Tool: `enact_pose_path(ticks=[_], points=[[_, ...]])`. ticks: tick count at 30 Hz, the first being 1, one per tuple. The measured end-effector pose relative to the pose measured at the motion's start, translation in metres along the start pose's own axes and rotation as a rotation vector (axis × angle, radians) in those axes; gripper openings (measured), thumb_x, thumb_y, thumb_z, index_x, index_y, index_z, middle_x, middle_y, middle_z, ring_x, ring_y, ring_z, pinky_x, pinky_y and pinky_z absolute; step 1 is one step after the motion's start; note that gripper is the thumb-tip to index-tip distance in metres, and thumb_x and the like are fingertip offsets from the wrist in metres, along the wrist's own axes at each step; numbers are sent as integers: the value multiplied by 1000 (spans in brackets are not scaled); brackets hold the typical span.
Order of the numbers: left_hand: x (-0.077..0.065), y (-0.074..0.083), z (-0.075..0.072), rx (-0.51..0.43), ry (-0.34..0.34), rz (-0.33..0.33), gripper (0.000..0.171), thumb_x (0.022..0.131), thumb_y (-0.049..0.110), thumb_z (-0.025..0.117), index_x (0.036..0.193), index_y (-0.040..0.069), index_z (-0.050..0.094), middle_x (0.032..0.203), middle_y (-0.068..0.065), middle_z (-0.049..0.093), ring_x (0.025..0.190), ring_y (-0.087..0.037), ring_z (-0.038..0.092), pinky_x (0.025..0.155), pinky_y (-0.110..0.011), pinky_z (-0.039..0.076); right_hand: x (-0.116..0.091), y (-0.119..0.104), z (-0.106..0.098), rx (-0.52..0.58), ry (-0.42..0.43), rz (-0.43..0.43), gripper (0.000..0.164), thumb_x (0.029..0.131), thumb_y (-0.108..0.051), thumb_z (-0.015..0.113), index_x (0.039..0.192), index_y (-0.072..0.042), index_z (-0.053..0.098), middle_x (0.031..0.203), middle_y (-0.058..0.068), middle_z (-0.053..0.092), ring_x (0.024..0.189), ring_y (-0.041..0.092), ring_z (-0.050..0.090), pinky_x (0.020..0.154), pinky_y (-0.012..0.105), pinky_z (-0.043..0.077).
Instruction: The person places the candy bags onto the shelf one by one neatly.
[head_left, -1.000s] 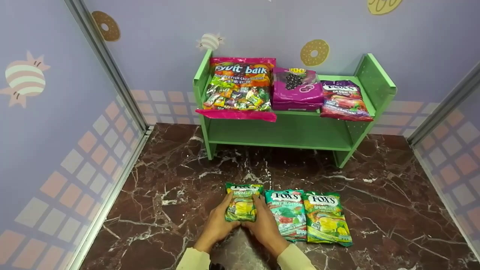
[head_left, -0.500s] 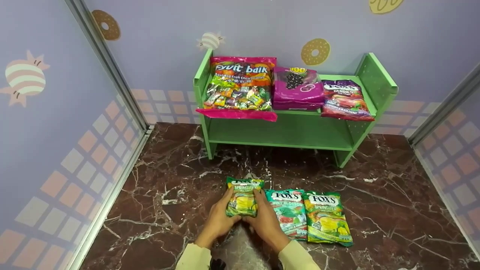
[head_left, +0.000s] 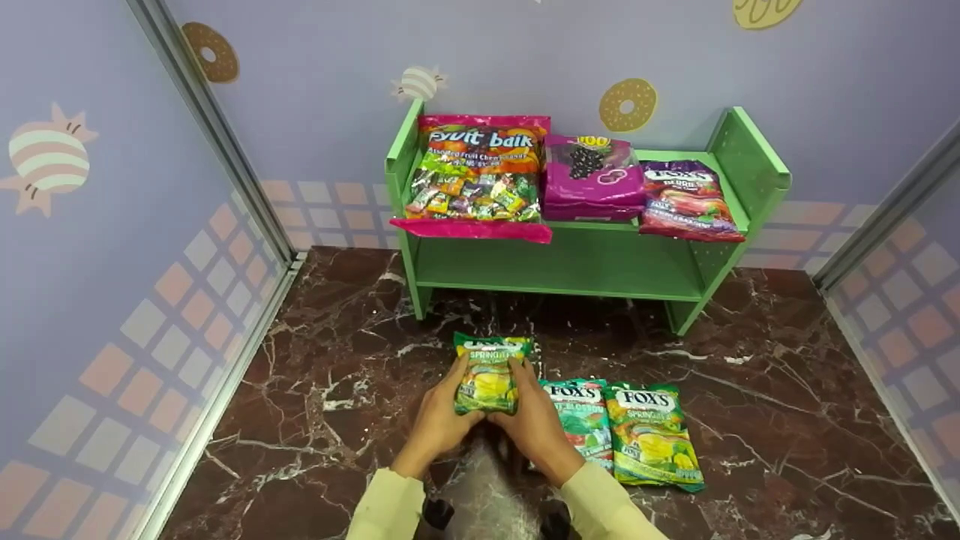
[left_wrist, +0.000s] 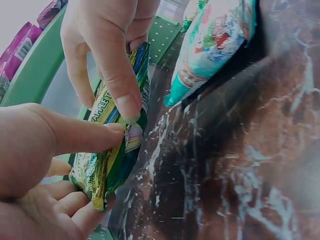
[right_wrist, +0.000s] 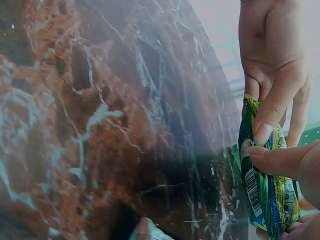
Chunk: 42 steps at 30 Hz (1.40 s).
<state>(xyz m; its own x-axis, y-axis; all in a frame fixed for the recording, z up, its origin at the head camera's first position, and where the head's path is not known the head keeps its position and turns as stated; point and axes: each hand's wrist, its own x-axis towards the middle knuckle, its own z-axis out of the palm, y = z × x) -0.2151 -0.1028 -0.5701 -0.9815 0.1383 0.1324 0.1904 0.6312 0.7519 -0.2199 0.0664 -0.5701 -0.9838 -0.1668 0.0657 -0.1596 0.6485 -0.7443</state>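
Observation:
A green and yellow Fox's candy bag [head_left: 487, 381] is gripped from both sides, its printed front facing up. My left hand [head_left: 440, 415] holds its left edge and my right hand [head_left: 536, 420] its right edge, thumbs along the near edge. In the left wrist view the thumbs nearly meet on the candy bag [left_wrist: 112, 130]; the right wrist view shows a barcode on the bag [right_wrist: 265, 175]. Just right of my right hand lies a teal Fox's Mint Blossom bag [head_left: 585, 420], partly covered by that hand. Beside it lies another green and yellow Fox's bag [head_left: 652, 435].
Ahead stands a green two-tier shelf [head_left: 559, 270]. On its upper tier sit a large Fruit Baik candy bag [head_left: 480, 176], a purple pack [head_left: 596, 184] and a red-purple Fox's bag [head_left: 690, 199]. The floor [head_left: 315, 420] is dark marbled, with patterned walls [head_left: 300, 90] around.
Both hands have carried the green and yellow candy bag forward, toward the shelf. The other bags and the shelf have stayed in place.

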Motion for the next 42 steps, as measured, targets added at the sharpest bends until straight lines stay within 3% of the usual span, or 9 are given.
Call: enact_pose_path(ticks=[15,25,33,37,42], points=[[19,20,-10,-24,-11,0,90,82,6,75,155,16,23,158,-18,26,137,-41,40,106,-53,42,17,-9,-21,9,-5,3,88,81,-17,78,153,-13,27,159,24,18,136,43,40,99,53,47],[33,29,-13,-25,-14,2,90,83,6,74,156,17,22,159,-17,24,139,-38,37,107,-52,41,27,-13,-34,-9,0,3,88,83,-16,77,154,-16,25,161,20,14,125,39,53,91,47,53],[42,33,-14,-4,20,53,90,82,6,75,155,15,23,158,-16,27,138,-38,39,106,-51,42,35,-16,-41,-18,15,-8,87,84,-15,76,155,-15,24,162,18,14,128,39,50,95,48,51],[46,35,-15,-2,25,41,89,83,6,75,155,16,23,158,-14,27,139,-37,38,107,-52,41,39,-17,-43,-33,29,-24,87,83,-13,76,154,-14,26,161,20,16,124,39,54,93,48,52],[50,37,-17,1,24,27,89,83,7,74,155,17,23,159,-12,26,140,-36,37,108,-52,40,44,-20,-45,-22,21,-11,86,85,-13,75,155,-16,25,161,19,15,131,39,47,95,48,51]])
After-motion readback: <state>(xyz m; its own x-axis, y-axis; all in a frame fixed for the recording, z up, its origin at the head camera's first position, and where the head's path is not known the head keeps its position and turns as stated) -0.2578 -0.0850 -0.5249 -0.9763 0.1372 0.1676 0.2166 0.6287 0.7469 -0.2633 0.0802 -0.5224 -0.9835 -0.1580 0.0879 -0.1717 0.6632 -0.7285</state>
